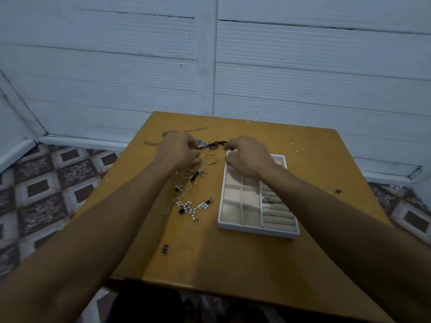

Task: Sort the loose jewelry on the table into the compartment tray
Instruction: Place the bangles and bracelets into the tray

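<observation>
Between my hands hangs a black cord necklace (215, 144) with a silvery pendant (202, 143). My left hand (178, 149) pinches the pendant end and my right hand (247, 157) pinches the cord's other end, just above the far left corner of the white compartment tray (256, 229). A small silver piece (267, 199) lies in the tray's right ring-roll section. Loose on the wooden table (186, 257) lie a gold hoop (210, 159), a pearl and black bead piece (193, 208), a chain bracelet (184, 193), rings and chain links (195, 130).
The table stands against a white panelled wall (210, 66). Patterned floor tiles (46, 194) show to the left and right. A black scribble (165, 249) marks the table near its front edge. The tray's left and middle compartments look bare.
</observation>
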